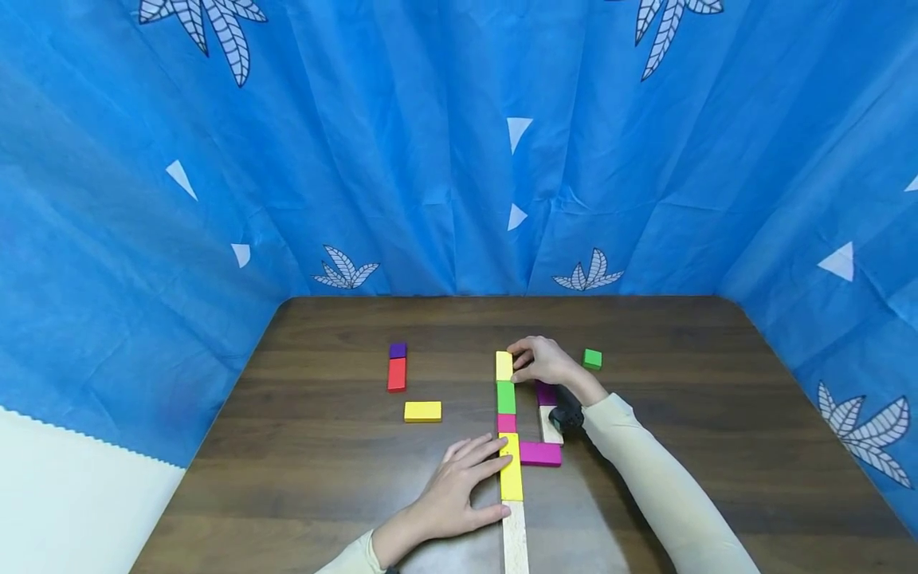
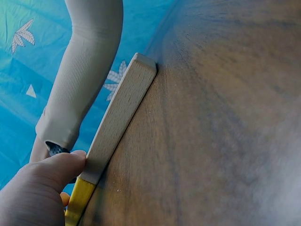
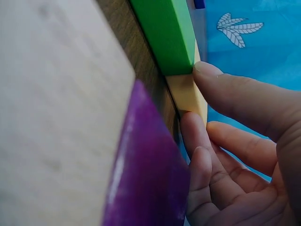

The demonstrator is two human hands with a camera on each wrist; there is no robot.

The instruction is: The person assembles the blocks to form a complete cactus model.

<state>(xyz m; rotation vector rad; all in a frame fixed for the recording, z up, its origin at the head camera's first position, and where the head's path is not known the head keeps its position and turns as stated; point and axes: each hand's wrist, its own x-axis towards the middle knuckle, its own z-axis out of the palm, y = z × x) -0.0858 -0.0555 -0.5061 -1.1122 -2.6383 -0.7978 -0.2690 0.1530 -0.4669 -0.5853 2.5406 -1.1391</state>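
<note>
Dk brown wood-grain desk (image 1: 323, 478), rounded far corners, some glare nr front. Blue curtain (image 1: 402, 119) behind + on both sides, w/ soft folds. Printed on it: wht leaf motifs (image 1: 231, 44) w/ dk outlines, top & btm, plus wht triangles (image 1: 518, 130) scattered b/w. Pale area (image 1: 64, 494) lower L, along curtain's zigzag edge.

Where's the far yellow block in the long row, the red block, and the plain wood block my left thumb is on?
Far yellow block (image 1: 504, 366): head view, middle of its top.
Red block (image 1: 397, 373): head view, middle of its top.
Plain wood block (image 2: 121, 115): left wrist view, middle of its long visible face.
</note>
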